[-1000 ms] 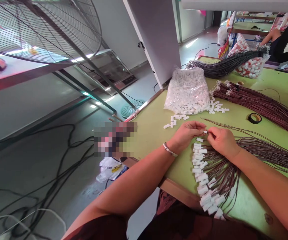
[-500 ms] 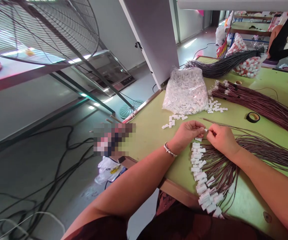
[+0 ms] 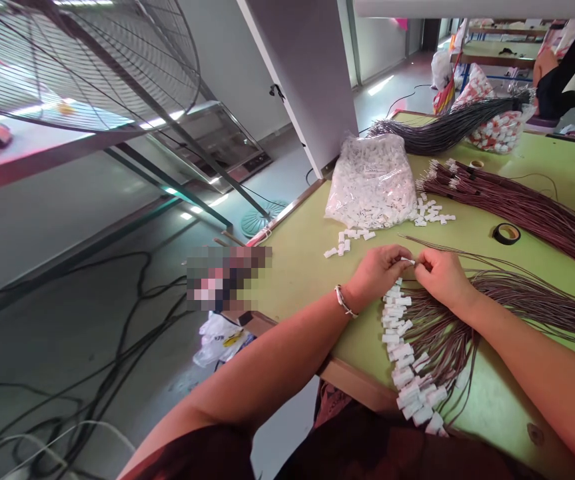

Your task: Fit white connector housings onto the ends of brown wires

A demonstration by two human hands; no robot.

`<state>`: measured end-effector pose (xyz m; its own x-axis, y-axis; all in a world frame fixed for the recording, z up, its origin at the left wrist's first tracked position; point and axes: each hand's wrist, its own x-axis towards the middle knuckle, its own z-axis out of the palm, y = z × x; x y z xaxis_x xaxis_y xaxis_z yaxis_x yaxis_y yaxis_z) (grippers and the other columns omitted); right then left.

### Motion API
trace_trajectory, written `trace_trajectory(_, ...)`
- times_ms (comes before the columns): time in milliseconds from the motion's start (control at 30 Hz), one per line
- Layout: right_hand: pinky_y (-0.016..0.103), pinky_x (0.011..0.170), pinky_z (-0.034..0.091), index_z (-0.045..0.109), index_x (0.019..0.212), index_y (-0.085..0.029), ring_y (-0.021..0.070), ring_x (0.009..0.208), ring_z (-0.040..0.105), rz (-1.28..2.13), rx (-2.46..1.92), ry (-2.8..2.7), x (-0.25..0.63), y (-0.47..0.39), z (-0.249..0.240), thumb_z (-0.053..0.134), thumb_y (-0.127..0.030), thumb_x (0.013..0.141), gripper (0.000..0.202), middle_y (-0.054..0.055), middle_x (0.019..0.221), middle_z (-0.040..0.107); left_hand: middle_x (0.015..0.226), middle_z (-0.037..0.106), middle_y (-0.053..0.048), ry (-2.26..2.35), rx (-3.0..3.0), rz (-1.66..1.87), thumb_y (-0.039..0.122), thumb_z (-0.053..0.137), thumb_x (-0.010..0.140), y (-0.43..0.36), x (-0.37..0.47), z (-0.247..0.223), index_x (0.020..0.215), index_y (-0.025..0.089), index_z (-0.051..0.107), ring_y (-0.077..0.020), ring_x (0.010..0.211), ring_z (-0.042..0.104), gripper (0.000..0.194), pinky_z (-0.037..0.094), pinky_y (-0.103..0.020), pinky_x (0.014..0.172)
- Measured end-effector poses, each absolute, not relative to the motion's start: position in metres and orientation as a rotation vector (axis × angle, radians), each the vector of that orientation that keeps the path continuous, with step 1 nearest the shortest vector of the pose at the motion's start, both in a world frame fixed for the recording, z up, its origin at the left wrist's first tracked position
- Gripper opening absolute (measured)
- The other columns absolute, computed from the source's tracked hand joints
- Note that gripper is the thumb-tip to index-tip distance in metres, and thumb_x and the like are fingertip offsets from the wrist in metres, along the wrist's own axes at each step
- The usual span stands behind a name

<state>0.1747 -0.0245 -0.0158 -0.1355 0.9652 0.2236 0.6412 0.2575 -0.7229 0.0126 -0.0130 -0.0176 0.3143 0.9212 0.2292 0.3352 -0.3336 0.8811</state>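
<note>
My left hand (image 3: pixel 383 270) pinches a small white plastic connector housing (image 3: pixel 407 261) between thumb and fingertips. Close against it, my right hand (image 3: pixel 441 275) is closed on the end of a thin brown wire, mostly hidden by the fingers. The fingertips of both hands almost meet over the green table. Below them, a column of white connectors (image 3: pixel 403 353) fitted on brown wires (image 3: pixel 440 333) runs down to the table's near edge. The wire bundle trails off to the right, under my right forearm. Loose connectors (image 3: pixel 342 245) lie just beyond my left hand.
A clear bag of white connectors (image 3: pixel 373 180) stands at the back of the green table (image 3: pixel 297 280). Dark red wire bundles (image 3: pixel 517 207), a roll of black tape (image 3: pixel 506 233) and black wires (image 3: pixel 447 130) lie right of it. A fan (image 3: pixel 117 60) is at upper left.
My left hand has shifted slightly, its fingers now further around the connector. My right hand stays close beside it, and the rest of the table looks the same.
</note>
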Motion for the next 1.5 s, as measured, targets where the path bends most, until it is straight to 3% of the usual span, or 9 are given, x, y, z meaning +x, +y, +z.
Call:
trace_trajectory(133,0.022,0.045,0.029,0.054,0.056,-0.018,0.0092,0.044,0.036,0.709,-1.471,-1.828,0.177,-0.022,-0.018,0.049,-0.023,0.067,0.013,-0.004,0.044,0.044,0.056,0.057,0.002,1.123,1.654,0.963,0.019,0.064,0.073,-0.011,0.013,-0.019,0.075,0.017,0.065,-0.0098,0.053,0.051,0.004,0.041,-0.022,0.053)
trace_trajectory(333,0.022,0.045,0.03,0.059,0.059,-0.017,0.0091,0.046,0.038,0.814,-1.411,-1.846,0.176,-0.023,-0.021,0.048,-0.023,0.07,0.017,-0.004,0.046,0.046,0.053,0.055,0.002,0.997,1.296,0.818,0.029,0.069,0.072,-0.006,0.009,-0.02,0.078,0.012,0.065,-0.007,0.045,0.049,0.018,0.042,-0.019,0.045)
trace_trajectory(567,0.024,0.05,0.033,0.064,0.065,-0.017,0.0113,0.05,0.047,0.863,-1.369,-1.968,0.192,-0.019,-0.006,0.049,-0.029,0.077,0.022,-0.001,0.054,0.057,0.056,0.061,-0.001,0.89,1.591,0.571,0.029,0.071,0.07,-0.01,-0.01,-0.002,0.076,0.014,0.071,-0.0088,0.048,0.051,0.017,0.042,-0.02,0.046)
trace_trajectory(767,0.027,0.062,0.037,0.064,0.074,-0.02,0.0172,0.071,0.053,0.294,-1.581,-2.095,0.179,-0.006,-0.009,0.059,-0.028,0.077,0.011,0.004,0.074,0.062,0.073,0.07,-0.007,0.476,1.888,0.296,0.024,0.07,0.071,-0.008,-0.033,0.021,0.084,0.019,0.077,-0.0136,0.06,0.061,0.015,0.048,-0.022,0.058)
trace_trajectory(833,0.029,0.067,0.038,0.061,0.073,-0.019,0.0195,0.077,0.052,0.165,-1.589,-2.195,0.171,-0.005,-0.017,0.06,-0.026,0.077,0.008,0.005,0.077,0.059,0.075,0.07,-0.007,0.663,1.904,0.344,0.027,0.066,0.074,0.001,-0.042,0.021,0.086,0.018,0.076,-0.0136,0.06,0.06,0.017,0.048,-0.024,0.059)
trace_trajectory(1000,0.033,0.075,0.038,0.057,0.075,-0.018,0.0226,0.083,0.051,0.127,-1.6,-2.31,0.163,-0.008,-0.027,0.051,-0.019,0.084,0.011,0.009,0.082,0.057,0.081,0.067,-0.007,1.772,1.907,0.909,0.024,0.054,0.082,0.027,-0.049,0.004,0.095,0.014,0.071,-0.0159,0.069,0.059,0.024,0.048,-0.029,0.07)
trace_trajectory(1167,0.031,0.066,0.038,0.053,0.08,-0.018,0.0205,0.074,0.053,0.239,-1.523,-2.121,0.164,-0.014,-0.027,0.044,-0.019,0.086,0.01,0.009,0.082,0.059,0.097,0.063,-0.009,1.804,2.248,0.533,0.019,0.053,0.083,0.034,-0.028,-0.013,0.103,0.018,0.068,-0.0203,0.085,0.061,0.025,0.046,-0.03,0.075)
trace_trajectory(1300,0.028,0.058,0.038,0.054,0.077,-0.02,0.0167,0.058,0.053,0.462,-1.518,-1.93,0.167,-0.014,-0.028,0.049,-0.023,0.082,0.008,0.003,0.065,0.06,0.096,0.059,-0.011,1.859,2.328,0.379,0.016,0.045,0.086,0.032,-0.024,-0.017,0.114,0.018,0.063,-0.0226,0.083,0.061,0.034,0.045,-0.031,0.071)
trace_trajectory(1500,0.027,0.059,0.042,0.062,0.071,-0.019,0.0152,0.057,0.057,0.612,-1.441,-1.798,0.173,-0.015,-0.029,0.053,-0.026,0.077,0.013,0.002,0.063,0.066,0.083,0.06,-0.007,1.647,2.002,0.718,0.015,0.045,0.086,0.018,-0.03,-0.008,0.11,0.017,0.067,-0.0171,0.074,0.059,0.033,0.045,-0.029,0.069)
